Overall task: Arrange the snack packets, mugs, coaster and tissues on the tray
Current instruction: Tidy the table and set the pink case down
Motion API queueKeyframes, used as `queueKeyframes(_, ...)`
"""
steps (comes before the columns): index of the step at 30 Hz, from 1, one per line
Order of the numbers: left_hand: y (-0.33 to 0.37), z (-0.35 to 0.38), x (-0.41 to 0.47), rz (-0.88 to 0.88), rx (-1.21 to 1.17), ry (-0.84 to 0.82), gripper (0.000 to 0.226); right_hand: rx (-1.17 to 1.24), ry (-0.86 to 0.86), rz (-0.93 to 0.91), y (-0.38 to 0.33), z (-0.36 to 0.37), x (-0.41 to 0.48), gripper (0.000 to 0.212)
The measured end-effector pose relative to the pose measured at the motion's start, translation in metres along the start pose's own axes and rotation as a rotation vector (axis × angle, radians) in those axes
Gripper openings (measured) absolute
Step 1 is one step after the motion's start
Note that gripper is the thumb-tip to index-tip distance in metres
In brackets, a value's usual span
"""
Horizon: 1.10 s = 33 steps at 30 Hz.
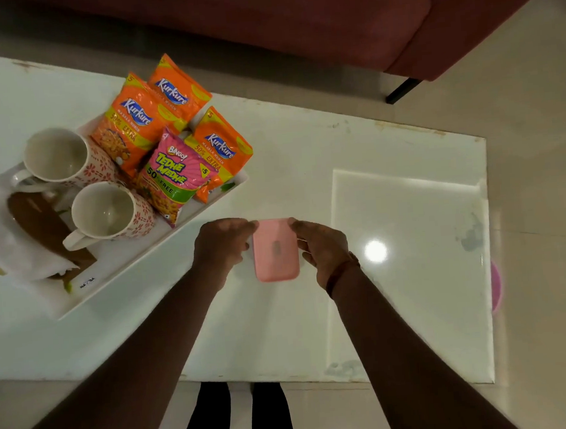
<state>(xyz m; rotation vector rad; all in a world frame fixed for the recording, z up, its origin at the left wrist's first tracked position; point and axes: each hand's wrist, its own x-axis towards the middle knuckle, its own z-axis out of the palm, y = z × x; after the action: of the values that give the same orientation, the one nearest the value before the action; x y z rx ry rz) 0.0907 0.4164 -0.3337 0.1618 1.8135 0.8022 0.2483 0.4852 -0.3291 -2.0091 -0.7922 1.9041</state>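
The glossy white worktop [287, 153] stood on a pale tiled floor. A white rectangular tray [117, 271] lay directly on it toward the left end, set at an angle to the edges. A square panel [411, 272] filled the right end, reflecting a lamp. The far edge and near right corner looked chipped.

"Kurkure" on orange packets [139, 124]; "Bingo" on pink packet [173, 175]

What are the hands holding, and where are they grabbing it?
What looks like a pink phone. The left hand grips its upper left edge and the right hand its upper right edge.
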Motion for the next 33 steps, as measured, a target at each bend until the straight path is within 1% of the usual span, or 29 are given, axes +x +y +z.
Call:
queueKeyframes(4,-0.008,0.008,-0.001,-0.027,-0.102,0.044,0.014,0.023,0.031,0.009,0.001,0.012,0.001,0.014)
queueKeyframes(6,-0.011,0.011,-0.002,-0.013,-0.120,0.062,0.010,0.009,0.060,-0.010,0.004,0.016,0.002,0.011)
queueKeyframes(9,-0.013,0.011,-0.001,0.069,-0.052,0.081,0.007,0.044,0.097,-0.051,0.009,0.020,0.002,0.013)
queueKeyframes(11,-0.014,0.011,0.000,0.129,0.029,0.110,0.011,0.066,0.124,-0.069,0.015,0.023,0.002,0.013)
queueKeyframes(14,-0.014,0.014,0.001,0.214,0.158,0.184,0.023,0.092,0.183,-0.116,0.021,0.031,0.001,0.014)
queueKeyframes(18,-0.013,0.016,0.000,0.255,0.204,0.207,0.026,0.104,0.227,-0.158,0.021,0.037,-0.003,0.012)
queueKeyframes(21,-0.014,0.015,-0.001,0.284,0.220,0.205,0.027,0.093,0.205,-0.171,0.023,0.034,-0.003,0.009)
queueKeyframes(24,-0.019,0.013,-0.001,0.317,0.248,0.213,0.027,0.147,0.146,-0.131,0.027,0.029,-0.002,0.010)
queueKeyframes(27,-0.027,0.011,-0.004,0.304,0.192,0.213,0.028,0.118,0.112,-0.154,0.040,0.017,-0.002,0.008)
queueKeyframes(29,-0.035,0.009,-0.011,0.275,0.155,0.203,0.034,0.070,0.098,-0.174,0.053,0.007,-0.008,0.015)
queueKeyframes(31,-0.047,0.005,-0.020,0.245,0.162,0.186,0.042,0.043,0.085,-0.168,0.068,-0.001,-0.017,0.031)
queueKeyframes(32,-0.053,0.003,-0.026,0.223,0.158,0.173,0.044,0.031,0.085,-0.167,0.074,-0.005,-0.021,0.036)
queueKeyframes(33,-0.059,0.003,-0.032,0.202,0.150,0.157,0.045,0.024,0.090,-0.169,0.080,-0.007,-0.024,0.035)
